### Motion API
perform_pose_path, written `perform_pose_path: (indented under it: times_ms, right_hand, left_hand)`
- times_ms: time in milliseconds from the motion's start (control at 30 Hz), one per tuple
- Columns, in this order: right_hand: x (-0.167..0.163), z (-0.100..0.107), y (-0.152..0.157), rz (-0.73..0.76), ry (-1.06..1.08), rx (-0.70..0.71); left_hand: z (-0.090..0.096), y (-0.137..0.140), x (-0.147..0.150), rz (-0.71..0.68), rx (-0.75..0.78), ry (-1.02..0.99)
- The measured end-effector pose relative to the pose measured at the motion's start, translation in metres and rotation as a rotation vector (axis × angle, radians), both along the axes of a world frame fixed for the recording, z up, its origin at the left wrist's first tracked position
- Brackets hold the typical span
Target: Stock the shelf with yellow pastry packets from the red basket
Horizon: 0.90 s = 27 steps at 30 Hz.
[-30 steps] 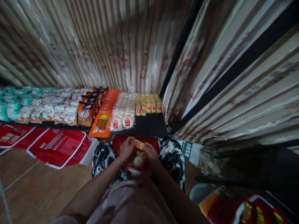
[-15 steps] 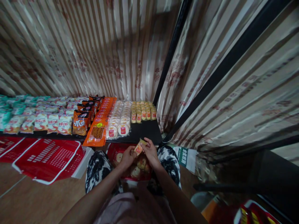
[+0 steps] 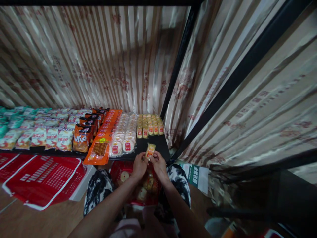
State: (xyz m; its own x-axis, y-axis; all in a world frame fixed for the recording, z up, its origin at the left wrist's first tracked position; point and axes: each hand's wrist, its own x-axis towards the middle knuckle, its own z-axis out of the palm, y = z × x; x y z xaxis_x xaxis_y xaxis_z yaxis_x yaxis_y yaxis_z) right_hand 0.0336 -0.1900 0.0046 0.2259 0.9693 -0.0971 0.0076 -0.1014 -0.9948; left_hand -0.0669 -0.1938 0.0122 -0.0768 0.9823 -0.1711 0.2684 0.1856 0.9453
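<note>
Between my two hands is a small yellow snack packet (image 3: 150,150) with a red and white label, held upright at the shelf's front edge. My left hand (image 3: 140,165) pinches its lower left side, and my right hand (image 3: 158,166) grips its lower right. Just beyond, rows of matching yellow packets (image 3: 153,127) stand on the black shelf (image 3: 158,143). Below my hands, between my knees, a red basket (image 3: 116,168) holds more packaged snacks, partly hidden by my forearms.
Left of the yellow packets lie round white wrapped crackers (image 3: 128,145), orange stick-snack bags (image 3: 100,148), orange-black bags (image 3: 81,137) and white bags (image 3: 65,138). Red baskets (image 3: 47,178) sit at lower left. A black frame bar (image 3: 210,105) slants across the striped curtain (image 3: 99,59) at right.
Both hands have carried the yellow packet forward toward the shelf edge and turned it more upright. The view has tilted up slightly, so the shelf sits lower in the picture.
</note>
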Motion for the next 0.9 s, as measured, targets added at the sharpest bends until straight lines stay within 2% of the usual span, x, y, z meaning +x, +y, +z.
perform_pose_path:
  times_ms: [100, 167, 333, 600, 900]
  right_hand:
    - [0.004, 0.004, 0.017, -0.035, -0.097, 0.038]
    - [0.008, 0.004, 0.028, -0.05, -0.156, 0.038]
    - [0.013, -0.006, 0.053, -0.12, -0.259, -0.009]
    - [0.014, -0.011, 0.081, -0.162, -0.476, -0.046]
    - [0.015, -0.01, 0.102, -0.2, -0.479, -0.036]
  left_hand:
    - [0.007, 0.01, 0.004, 0.036, 0.102, 0.205]
    - [0.011, 0.016, 0.007, 0.048, 0.157, 0.253]
    - [0.014, 0.029, 0.017, 0.009, 0.169, 0.236]
    - [-0.003, 0.057, 0.028, -0.022, 0.182, 0.147]
    - [-0.002, 0.08, 0.033, -0.026, 0.159, 0.121]
